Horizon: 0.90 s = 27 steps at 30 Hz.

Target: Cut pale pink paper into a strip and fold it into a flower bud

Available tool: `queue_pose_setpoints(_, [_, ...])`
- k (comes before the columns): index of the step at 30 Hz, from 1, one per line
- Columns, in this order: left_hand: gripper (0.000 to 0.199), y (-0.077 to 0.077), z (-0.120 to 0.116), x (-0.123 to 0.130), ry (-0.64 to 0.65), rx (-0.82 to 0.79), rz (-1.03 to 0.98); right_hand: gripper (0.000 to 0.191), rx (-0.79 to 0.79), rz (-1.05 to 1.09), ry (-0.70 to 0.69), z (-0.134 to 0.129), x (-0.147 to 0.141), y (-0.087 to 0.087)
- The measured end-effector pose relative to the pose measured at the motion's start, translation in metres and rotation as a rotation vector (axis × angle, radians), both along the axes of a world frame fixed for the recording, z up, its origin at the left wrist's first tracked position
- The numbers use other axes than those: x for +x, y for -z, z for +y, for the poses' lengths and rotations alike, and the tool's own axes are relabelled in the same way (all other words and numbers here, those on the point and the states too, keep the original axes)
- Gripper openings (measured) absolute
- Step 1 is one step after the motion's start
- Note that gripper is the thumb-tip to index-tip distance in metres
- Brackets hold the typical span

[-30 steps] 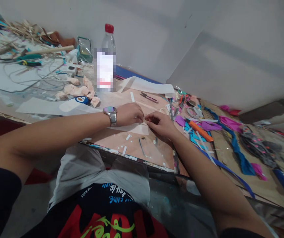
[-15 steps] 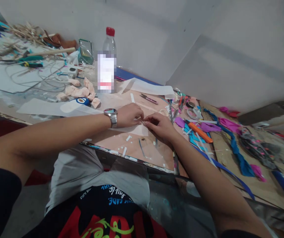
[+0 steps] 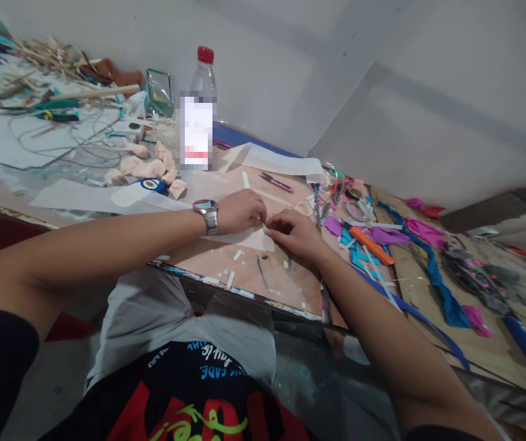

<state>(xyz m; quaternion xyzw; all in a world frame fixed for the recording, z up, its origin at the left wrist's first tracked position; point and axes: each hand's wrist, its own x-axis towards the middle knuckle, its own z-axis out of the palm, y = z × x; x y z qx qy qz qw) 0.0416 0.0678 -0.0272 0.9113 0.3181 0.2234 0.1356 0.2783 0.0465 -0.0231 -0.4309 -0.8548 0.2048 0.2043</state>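
Observation:
My left hand [image 3: 241,211], with a metal wristwatch [image 3: 206,214] on its wrist, is closed in a pinch at the edge of a white paper sheet [image 3: 249,240]. Facing it, my right hand [image 3: 297,234] pinches the same paper between thumb and fingers. The two sets of fingertips almost meet over the tabletop, and a small bit of paper shows between them. Part of the sheet is hidden under my left hand and forearm. Behind the hands lie small thread snips [image 3: 276,182] and a short white strip [image 3: 245,179].
A red-capped bottle [image 3: 205,76] stands at the back. Crumpled peach pieces [image 3: 146,166] and a blue-and-white oval item [image 3: 151,186] lie left. On the right are an orange cutter [image 3: 372,246], a tape roll [image 3: 357,211] and blue ribbon [image 3: 444,300]. Pliers [image 3: 58,110] lie far left.
My fingertips have shifted slightly at the paper's edge, and a bit more of it shows between them. The arms and surrounding things stay nearly the same.

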Motion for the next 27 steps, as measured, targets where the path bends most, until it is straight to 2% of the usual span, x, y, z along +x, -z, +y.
queue_pose_setpoints(9, [0.017, -0.0020, -0.0025, 0.0017, -0.055, -0.005, -0.026, 0.024, 0.012, -0.022, -0.015, 0.0002, -0.0004, -0.0013])
queue_pose_setpoints(17, [0.031, -0.0001, -0.0042, 0.0010, -0.125, -0.022, -0.051, 0.025, 0.040, -0.011, -0.013, -0.0027, -0.0019, -0.0035])
queue_pose_setpoints(27, [0.024, 0.0019, -0.0027, 0.0013, -0.105, -0.033, -0.059, 0.027, 0.034, -0.012, -0.011, -0.0047, -0.0036, -0.0053])
